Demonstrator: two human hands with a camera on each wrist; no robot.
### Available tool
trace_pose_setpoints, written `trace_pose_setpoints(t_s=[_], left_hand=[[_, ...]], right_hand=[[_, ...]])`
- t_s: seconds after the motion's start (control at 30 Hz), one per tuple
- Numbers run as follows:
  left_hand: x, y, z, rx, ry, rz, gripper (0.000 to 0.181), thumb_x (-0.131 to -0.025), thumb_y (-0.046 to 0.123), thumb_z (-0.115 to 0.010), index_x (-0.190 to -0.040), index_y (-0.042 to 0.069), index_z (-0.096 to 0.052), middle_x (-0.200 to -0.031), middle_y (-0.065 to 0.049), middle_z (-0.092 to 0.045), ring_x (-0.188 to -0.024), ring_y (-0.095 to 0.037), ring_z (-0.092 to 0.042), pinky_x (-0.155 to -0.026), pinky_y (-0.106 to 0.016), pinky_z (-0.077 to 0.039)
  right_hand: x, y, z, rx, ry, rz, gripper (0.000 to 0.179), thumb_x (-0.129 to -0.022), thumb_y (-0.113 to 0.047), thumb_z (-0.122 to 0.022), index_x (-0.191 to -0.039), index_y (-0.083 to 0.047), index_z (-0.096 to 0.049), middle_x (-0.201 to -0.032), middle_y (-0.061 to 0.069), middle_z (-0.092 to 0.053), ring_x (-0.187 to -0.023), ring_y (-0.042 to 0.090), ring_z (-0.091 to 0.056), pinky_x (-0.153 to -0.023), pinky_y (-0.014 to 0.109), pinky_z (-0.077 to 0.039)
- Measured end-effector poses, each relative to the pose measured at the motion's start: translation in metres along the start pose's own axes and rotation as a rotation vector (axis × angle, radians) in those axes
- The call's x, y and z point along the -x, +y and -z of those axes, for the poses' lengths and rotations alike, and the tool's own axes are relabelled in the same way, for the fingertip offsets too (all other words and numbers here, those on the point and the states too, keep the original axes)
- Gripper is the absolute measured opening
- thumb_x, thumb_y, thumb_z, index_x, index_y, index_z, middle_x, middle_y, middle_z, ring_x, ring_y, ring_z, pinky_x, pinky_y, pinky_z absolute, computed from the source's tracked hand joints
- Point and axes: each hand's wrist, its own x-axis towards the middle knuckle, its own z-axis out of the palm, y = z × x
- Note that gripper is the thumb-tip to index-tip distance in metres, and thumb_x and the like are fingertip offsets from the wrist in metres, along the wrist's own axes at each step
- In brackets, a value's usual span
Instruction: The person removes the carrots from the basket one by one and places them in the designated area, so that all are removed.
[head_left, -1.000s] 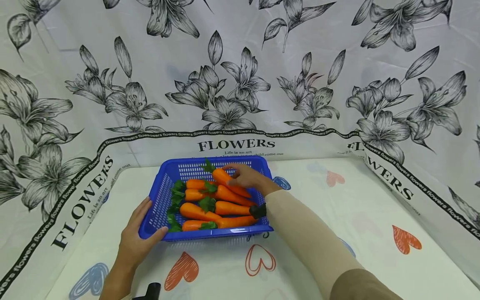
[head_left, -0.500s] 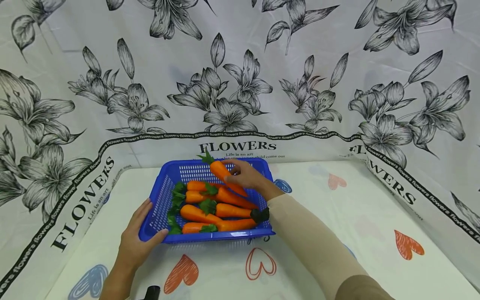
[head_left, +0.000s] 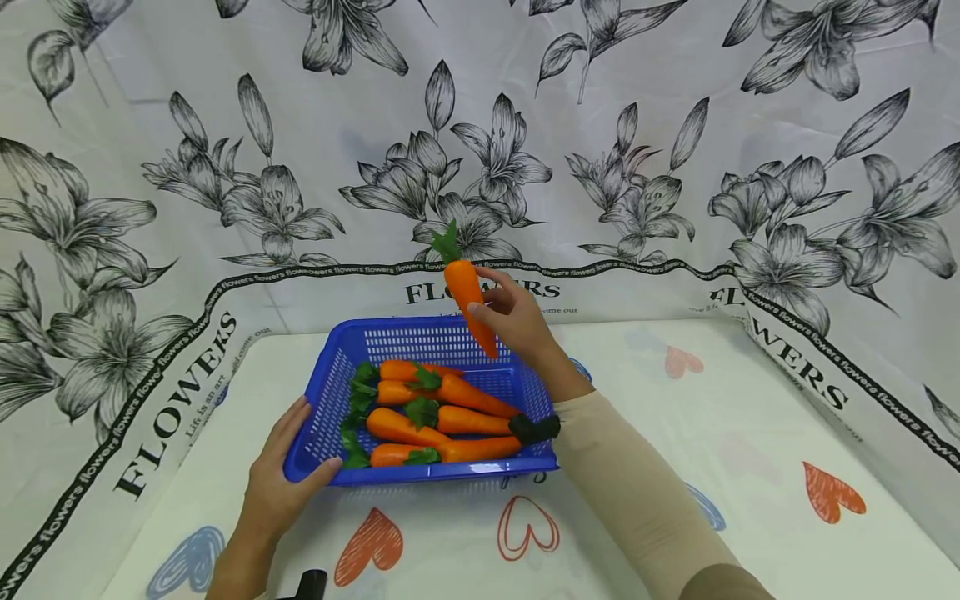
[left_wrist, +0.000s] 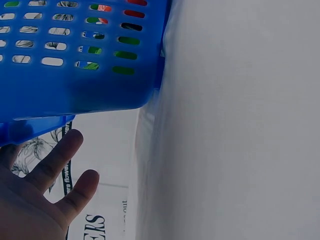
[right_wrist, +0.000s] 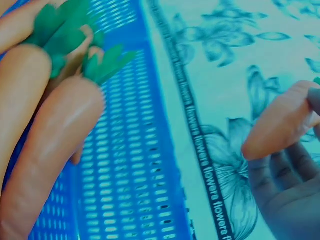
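A blue plastic basket (head_left: pixel 442 473) with slotted walls stands on the table, holding several orange carrots (head_left: pixel 480 393) with green tops. Above its back right part, my right hand (head_left: pixel 517 321) pinches one carrot (head_left: pixel 467 292) between thumb and fingers, leafy end up and tip pointing down. In the right wrist view that carrot (right_wrist: pixel 280 122) shows at the right edge, partly cut off. My left hand (head_left: pixel 281 479) rests at the basket's left rim, thumb at the front corner, fingers spread. The left wrist view shows its spread fingers (left_wrist: pixel 55 160) below the basket wall (left_wrist: pixel 75 90).
The table wears a white cloth (head_left: pixel 637 517) printed with red and blue hearts. Behind and beside it hangs a white curtain (head_left: pixel 630 50) with black flower drawings and lettering. A black wrist camera piece (head_left: pixel 536 428) overlaps the basket's right side.
My right hand has lifted the carrot up out of the basket, and the carrot has tilted more upright. My left hand stays at the basket's left rim.
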Motion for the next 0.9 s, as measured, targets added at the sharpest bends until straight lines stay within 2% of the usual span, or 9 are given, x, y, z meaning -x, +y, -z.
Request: trace_pose_setpoints(t_s=[0.07,0.3,0.53,0.9], left_hand=[[0.000,0.000,0.000,-0.003,-0.001,-0.001,0.082,-0.078,0.023,-0.077,-0.150,0.020,-0.037,-0.155,0.002,-0.027,-0.138,-0.036,-0.027,-0.097,-0.070,-0.030],[-0.001,0.002,0.000,-0.002,0.004,-0.010,0.082,-0.078,0.022,-0.076,-0.150,0.019,-0.038,-0.155,0.000,-0.028,-0.137,-0.038,-0.028,-0.094,-0.071,-0.032],[0.002,0.004,-0.003,0.011,-0.003,0.004,0.082,-0.077,0.022,-0.076,-0.150,0.020,-0.038,-0.155,0.001,-0.029,-0.137,-0.037,-0.029,-0.095,-0.070,-0.032],[0.002,0.004,-0.002,0.017,0.007,0.002,0.082,-0.077,0.020,-0.077,-0.149,0.022,-0.039,-0.154,0.003,-0.029,-0.137,-0.034,-0.028,-0.098,-0.069,-0.030]], right_hand=[[0.002,-0.004,0.003,-0.038,0.035,0.037,0.053,-0.093,-0.002,-0.060,-0.143,-0.003,-0.043,-0.108,0.023,-0.063,-0.093,0.031,-0.062,-0.082,0.041,-0.054],[0.006,0.007,0.015,-0.110,0.113,0.152,0.055,-0.093,0.001,-0.060,-0.144,-0.008,-0.043,-0.111,0.022,-0.062,-0.101,0.031,-0.061,-0.085,0.042,-0.053],[0.027,-0.005,0.028,-0.156,0.173,0.274,0.054,-0.093,-0.004,-0.061,-0.143,-0.008,-0.043,-0.116,0.021,-0.061,-0.105,0.034,-0.059,-0.087,0.044,-0.052],[0.048,-0.016,0.059,-0.121,0.272,0.315,0.054,-0.093,-0.005,-0.062,-0.144,-0.010,-0.044,-0.117,0.017,-0.062,-0.109,0.030,-0.058,-0.092,0.039,-0.050]])
